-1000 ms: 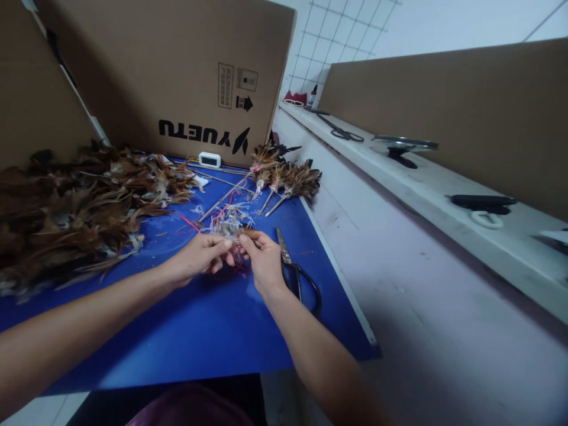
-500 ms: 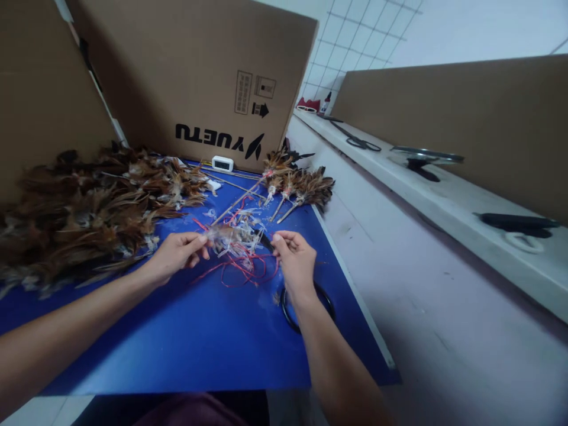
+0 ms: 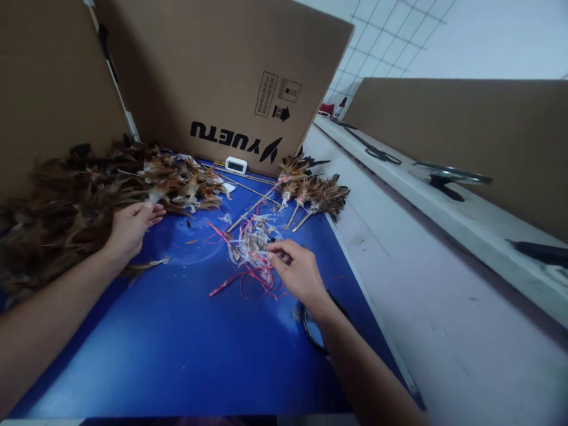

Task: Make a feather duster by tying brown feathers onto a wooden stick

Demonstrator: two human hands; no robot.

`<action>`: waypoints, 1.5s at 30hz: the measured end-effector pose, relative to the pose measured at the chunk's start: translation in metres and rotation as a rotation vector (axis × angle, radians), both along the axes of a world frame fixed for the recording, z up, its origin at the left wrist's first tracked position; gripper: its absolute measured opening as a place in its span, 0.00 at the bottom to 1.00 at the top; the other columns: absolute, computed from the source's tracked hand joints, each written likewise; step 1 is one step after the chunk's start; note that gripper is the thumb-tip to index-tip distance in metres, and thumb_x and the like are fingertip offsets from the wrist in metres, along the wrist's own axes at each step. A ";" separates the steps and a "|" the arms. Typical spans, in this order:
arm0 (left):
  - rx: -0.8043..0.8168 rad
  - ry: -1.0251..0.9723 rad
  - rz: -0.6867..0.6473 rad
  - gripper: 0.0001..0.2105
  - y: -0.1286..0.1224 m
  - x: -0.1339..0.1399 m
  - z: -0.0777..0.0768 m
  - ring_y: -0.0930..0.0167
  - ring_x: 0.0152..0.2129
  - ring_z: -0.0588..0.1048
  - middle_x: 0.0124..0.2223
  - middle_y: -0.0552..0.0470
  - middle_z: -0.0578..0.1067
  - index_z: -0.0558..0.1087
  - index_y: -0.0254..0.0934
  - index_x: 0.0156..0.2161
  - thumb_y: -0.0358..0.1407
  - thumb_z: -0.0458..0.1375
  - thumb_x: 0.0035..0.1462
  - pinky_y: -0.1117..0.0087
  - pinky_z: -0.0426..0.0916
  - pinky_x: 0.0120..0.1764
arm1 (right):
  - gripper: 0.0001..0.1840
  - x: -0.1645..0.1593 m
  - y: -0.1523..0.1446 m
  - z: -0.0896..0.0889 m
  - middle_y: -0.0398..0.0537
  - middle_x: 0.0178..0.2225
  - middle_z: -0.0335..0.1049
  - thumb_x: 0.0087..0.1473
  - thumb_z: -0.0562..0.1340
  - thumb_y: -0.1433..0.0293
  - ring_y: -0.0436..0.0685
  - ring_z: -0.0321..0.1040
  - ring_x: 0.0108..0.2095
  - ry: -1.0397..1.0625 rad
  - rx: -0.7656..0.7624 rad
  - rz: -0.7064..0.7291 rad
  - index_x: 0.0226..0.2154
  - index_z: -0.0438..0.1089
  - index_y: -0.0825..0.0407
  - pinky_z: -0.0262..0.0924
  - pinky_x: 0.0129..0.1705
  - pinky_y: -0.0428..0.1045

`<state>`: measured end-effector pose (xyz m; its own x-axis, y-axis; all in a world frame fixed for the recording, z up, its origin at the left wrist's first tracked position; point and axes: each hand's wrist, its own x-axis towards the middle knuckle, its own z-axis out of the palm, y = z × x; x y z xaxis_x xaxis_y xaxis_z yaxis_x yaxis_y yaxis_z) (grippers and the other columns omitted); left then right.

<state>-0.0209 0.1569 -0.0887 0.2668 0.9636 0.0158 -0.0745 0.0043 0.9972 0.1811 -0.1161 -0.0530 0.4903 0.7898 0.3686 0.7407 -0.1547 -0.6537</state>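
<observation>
My left hand (image 3: pixel 128 231) is closed in a pinch at the right edge of a pile of brown feather bunches (image 3: pixel 89 201). A pale, fluffy feather tuft (image 3: pixel 154 195) shows at its fingertips. Over a tangle of white plastic strips (image 3: pixel 251 236) and pink-red string (image 3: pixel 260 275) is my right hand (image 3: pixel 299 269), thumb and fingers pressed together. What they pinch, if anything, is too small to make out. A loose bunch of feathers (image 3: pixel 144 266) lies on the blue tabletop (image 3: pixel 190 343) below my left hand.
Feather bundles on sticks (image 3: pixel 326 195) lie at the back right. A cardboard box (image 3: pixel 231 71) stands behind a small white digital device (image 3: pixel 236 165). Under my right forearm is a black ring (image 3: pixel 310 331). Scissors (image 3: pixel 384 155) rest on the right-hand ledge (image 3: pixel 399 189).
My left hand has moved left from the string tangle to the feather pile. My right hand stays by the tangle. The feather that was between the hands is gone from there. The view has shifted.
</observation>
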 end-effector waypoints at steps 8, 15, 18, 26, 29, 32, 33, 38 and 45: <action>0.055 -0.265 0.069 0.10 -0.010 0.005 -0.016 0.70 0.31 0.77 0.31 0.49 0.75 0.73 0.30 0.30 0.38 0.61 0.50 0.66 0.73 0.37 | 0.28 0.005 0.149 0.010 0.53 0.55 0.62 0.48 0.58 0.82 0.57 0.58 0.56 -0.439 -0.219 0.391 0.53 0.64 0.53 0.54 0.58 0.54; 0.062 -0.336 0.101 0.10 -0.009 0.007 -0.022 0.70 0.30 0.77 0.31 0.49 0.75 0.74 0.30 0.29 0.39 0.60 0.51 0.68 0.74 0.35 | 0.50 0.011 0.260 -0.010 0.53 0.68 0.33 0.42 0.63 0.82 0.66 0.46 0.63 -0.582 -0.522 0.412 0.64 0.46 0.43 0.51 0.60 0.58; 0.042 -0.356 0.094 0.10 -0.009 0.007 -0.022 0.70 0.30 0.77 0.31 0.49 0.75 0.73 0.30 0.29 0.38 0.60 0.52 0.69 0.74 0.34 | 0.38 0.017 0.285 -0.011 0.53 0.63 0.50 0.44 0.63 0.80 0.63 0.57 0.58 -0.543 -0.552 0.432 0.58 0.59 0.45 0.55 0.56 0.54; 0.034 -0.340 0.075 0.09 -0.010 0.008 -0.022 0.71 0.29 0.77 0.30 0.50 0.75 0.74 0.32 0.29 0.37 0.58 0.53 0.70 0.73 0.33 | 0.15 0.040 0.285 0.010 0.49 0.35 0.76 0.46 0.57 0.84 0.54 0.72 0.39 -0.397 -0.481 0.388 0.34 0.74 0.56 0.62 0.41 0.44; 0.031 -0.318 0.071 0.09 -0.010 0.008 -0.022 0.72 0.28 0.76 0.29 0.51 0.75 0.74 0.34 0.29 0.37 0.57 0.54 0.72 0.73 0.31 | 0.15 0.048 0.266 0.027 0.46 0.29 0.74 0.47 0.55 0.84 0.49 0.71 0.28 -0.207 -0.432 0.347 0.34 0.73 0.58 0.63 0.30 0.41; 0.025 -0.304 0.077 0.09 -0.012 0.009 -0.021 0.73 0.25 0.75 0.27 0.51 0.74 0.73 0.32 0.29 0.37 0.57 0.54 0.73 0.72 0.28 | 0.12 0.053 0.246 0.047 0.41 0.19 0.69 0.46 0.56 0.86 0.47 0.67 0.19 0.179 -0.311 0.279 0.29 0.71 0.58 0.59 0.21 0.40; 0.023 -0.300 0.080 0.09 -0.013 0.010 -0.020 0.73 0.23 0.75 0.27 0.51 0.74 0.73 0.32 0.29 0.37 0.56 0.54 0.74 0.71 0.26 | 0.11 0.053 0.241 0.053 0.40 0.17 0.67 0.45 0.56 0.86 0.47 0.66 0.18 0.284 -0.267 0.255 0.27 0.70 0.58 0.58 0.19 0.40; 0.022 -0.289 0.079 0.09 -0.014 0.012 -0.018 0.75 0.19 0.73 0.27 0.53 0.73 0.72 0.31 0.28 0.37 0.57 0.52 0.75 0.69 0.21 | 0.12 0.042 0.239 0.074 0.39 0.15 0.63 0.46 0.55 0.89 0.46 0.64 0.16 0.454 -0.152 0.180 0.24 0.66 0.58 0.55 0.17 0.39; 0.018 -0.297 0.067 0.11 -0.013 0.009 -0.020 0.76 0.17 0.71 0.28 0.53 0.72 0.72 0.32 0.29 0.40 0.59 0.50 0.76 0.67 0.19 | 0.13 0.018 0.250 0.069 0.50 0.37 0.73 0.57 0.58 0.74 0.50 0.73 0.30 0.052 -0.379 0.203 0.46 0.65 0.54 0.67 0.28 0.43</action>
<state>-0.0124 0.1441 -0.1085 0.1839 0.9777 0.1012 -0.3625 -0.0282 0.9315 0.1993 0.1341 0.0160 0.3208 0.9470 0.0131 0.7486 -0.2451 -0.6160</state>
